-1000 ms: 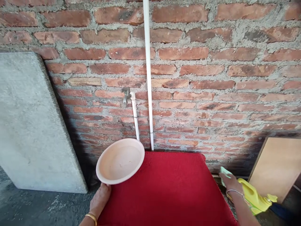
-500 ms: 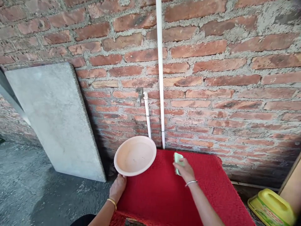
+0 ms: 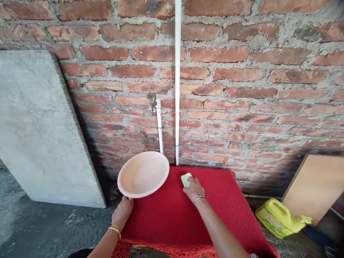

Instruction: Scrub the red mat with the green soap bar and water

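In the head view, the right hand (image 3: 195, 190) stretches forward, fingers closed around a green brush (image 3: 185, 180) near the far edge of the red cloth (image 3: 166, 218). The left hand (image 3: 123, 211) (gold bangle (image 3: 116, 231) behind it) meets the basin (image 3: 143, 174) by the left edge, fingers too hidden to judge.

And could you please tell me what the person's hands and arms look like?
The left hand is ungloved, with a gold-coloured bangle at the wrist; the right hand, also ungloved, has a thinner silver-coloured bangle. Both forearms look mostly bare.

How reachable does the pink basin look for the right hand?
Probably yes: only red cloth lies between the right hand and the pink basin, though that hand holds a green brush.
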The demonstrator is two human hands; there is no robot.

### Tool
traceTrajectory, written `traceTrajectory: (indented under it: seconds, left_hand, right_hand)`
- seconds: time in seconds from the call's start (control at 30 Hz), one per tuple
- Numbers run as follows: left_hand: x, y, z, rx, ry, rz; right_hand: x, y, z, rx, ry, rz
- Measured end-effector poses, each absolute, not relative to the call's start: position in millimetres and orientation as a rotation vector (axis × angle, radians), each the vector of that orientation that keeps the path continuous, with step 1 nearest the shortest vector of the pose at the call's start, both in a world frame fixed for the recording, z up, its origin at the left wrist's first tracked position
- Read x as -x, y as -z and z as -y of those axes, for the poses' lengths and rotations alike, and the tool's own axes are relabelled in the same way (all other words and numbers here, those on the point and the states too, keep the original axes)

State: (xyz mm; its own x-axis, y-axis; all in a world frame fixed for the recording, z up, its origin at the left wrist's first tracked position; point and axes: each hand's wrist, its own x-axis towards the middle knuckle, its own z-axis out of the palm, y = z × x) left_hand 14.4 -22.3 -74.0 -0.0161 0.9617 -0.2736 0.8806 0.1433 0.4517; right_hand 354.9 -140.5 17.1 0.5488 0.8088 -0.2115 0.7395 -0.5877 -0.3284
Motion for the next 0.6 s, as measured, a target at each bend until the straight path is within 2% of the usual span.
traceTrajectory:
  seconds: [0.3,0.43,0.6]
  left_hand:
    - [-15,73,24,-1.764,-0.205,-1.945]
    - [-16,69,24,-1.81,-0.186,-1.947]
    - [-23,61,28,-1.828,-0.177,-2.026]
  right_hand:
    - [-549,-22,316,2.851,-0.318,0.511]
    - [-556,-10,337,2.793,-0.17,0.398]
    - [-504,-5,294,2.684,-0.181,0.709]
